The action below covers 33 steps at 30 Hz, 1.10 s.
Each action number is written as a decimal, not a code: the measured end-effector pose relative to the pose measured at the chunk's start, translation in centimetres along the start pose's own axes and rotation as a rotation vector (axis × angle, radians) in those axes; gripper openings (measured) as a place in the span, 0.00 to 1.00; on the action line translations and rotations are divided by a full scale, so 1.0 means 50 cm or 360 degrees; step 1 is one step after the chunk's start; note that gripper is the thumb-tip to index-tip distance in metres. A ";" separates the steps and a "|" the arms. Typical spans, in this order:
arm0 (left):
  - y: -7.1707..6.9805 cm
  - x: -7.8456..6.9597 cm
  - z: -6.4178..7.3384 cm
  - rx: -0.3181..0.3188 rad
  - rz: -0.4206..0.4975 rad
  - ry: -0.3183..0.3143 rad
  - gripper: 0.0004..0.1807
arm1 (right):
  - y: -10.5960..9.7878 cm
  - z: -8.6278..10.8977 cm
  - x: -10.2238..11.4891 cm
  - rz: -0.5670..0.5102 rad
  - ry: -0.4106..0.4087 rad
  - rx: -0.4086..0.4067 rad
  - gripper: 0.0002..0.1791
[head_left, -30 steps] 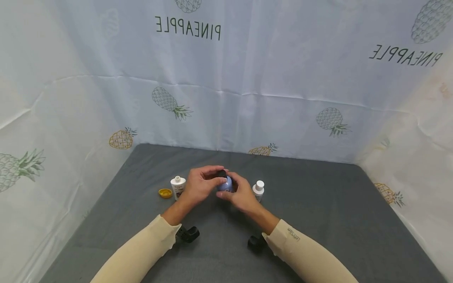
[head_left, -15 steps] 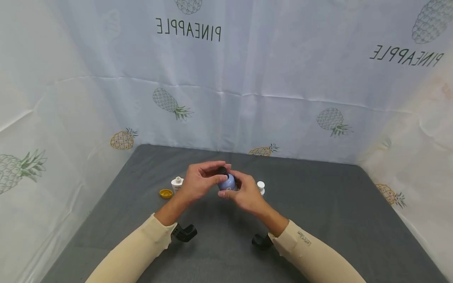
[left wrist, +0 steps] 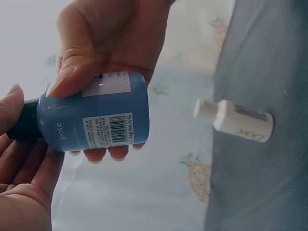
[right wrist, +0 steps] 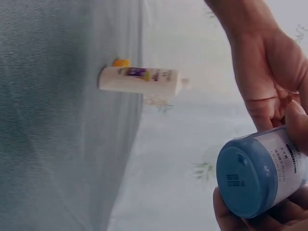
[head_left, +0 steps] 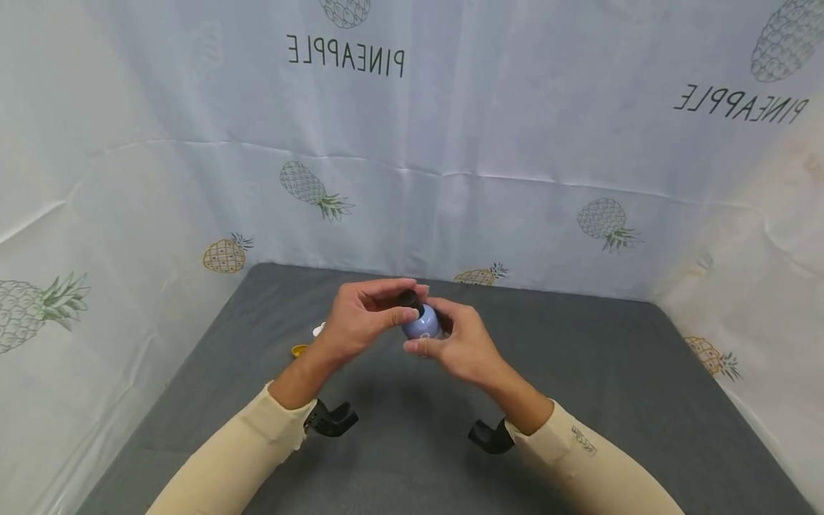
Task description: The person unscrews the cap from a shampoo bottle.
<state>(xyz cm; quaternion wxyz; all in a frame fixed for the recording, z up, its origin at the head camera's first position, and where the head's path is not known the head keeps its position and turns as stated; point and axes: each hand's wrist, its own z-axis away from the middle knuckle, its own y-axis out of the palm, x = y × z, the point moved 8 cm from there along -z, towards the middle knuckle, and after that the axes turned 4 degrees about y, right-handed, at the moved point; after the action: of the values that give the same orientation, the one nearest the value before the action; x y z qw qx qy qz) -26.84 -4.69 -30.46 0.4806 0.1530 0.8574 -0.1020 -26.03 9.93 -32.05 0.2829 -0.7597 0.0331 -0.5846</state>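
Note:
A blue bottle [head_left: 422,323] with a black cap [head_left: 410,300] is tilted above the table between both hands. My right hand [head_left: 468,342] grips its body, thumb on the near side and fingers beneath, as the left wrist view shows. My left hand [head_left: 352,322] pinches the cap between thumb and fingers. Printed labels and a barcode show on the bottle's side [left wrist: 94,115]. In the right wrist view its base [right wrist: 243,178] faces the camera.
A white bottle [right wrist: 139,80] with an uncapped neck stands beside a yellow cap [head_left: 299,350], mostly hidden behind my left arm in the head view. Another white bottle [left wrist: 243,120], capped, is hidden by my right hand from above. Patterned curtains [head_left: 515,129] surround the grey table [head_left: 611,386].
Both hands have lifted the blue bottle up and slightly right, still gripping body and cap. The capped white bottle has become hidden behind the right hand.

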 end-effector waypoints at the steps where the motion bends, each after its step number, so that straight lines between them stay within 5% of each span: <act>1: 0.001 -0.005 -0.001 0.0012 0.0019 0.0010 0.25 | -0.003 0.001 0.004 0.0004 -0.0002 -0.0002 0.33; 7: 0.008 -0.028 -0.010 0.0141 0.0134 0.0047 0.29 | -0.011 -0.001 0.022 0.0017 -0.0007 0.0035 0.32; 11: 0.008 -0.029 -0.017 0.0163 0.0055 0.0028 0.27 | -0.011 -0.005 0.024 0.0035 0.0001 0.0059 0.33; 20: 0.012 -0.021 -0.020 -0.0078 -0.0121 0.0064 0.25 | -0.012 -0.008 0.008 0.0143 0.0021 -0.0061 0.33; 30: 0.008 -0.002 -0.016 -0.0367 -0.0303 0.0009 0.23 | -0.013 -0.012 0.009 0.0251 -0.0027 -0.0279 0.36; 33: 0.005 0.003 -0.018 -0.0381 -0.0292 -0.0040 0.23 | -0.015 -0.015 0.009 0.0261 -0.0016 -0.0289 0.37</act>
<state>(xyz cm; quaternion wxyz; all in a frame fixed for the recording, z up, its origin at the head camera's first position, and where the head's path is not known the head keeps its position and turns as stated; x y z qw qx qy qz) -27.53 -4.16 -30.13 0.4947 0.0143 0.8678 -0.0444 -26.78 10.08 -31.19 0.2600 -0.7799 0.1464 -0.5503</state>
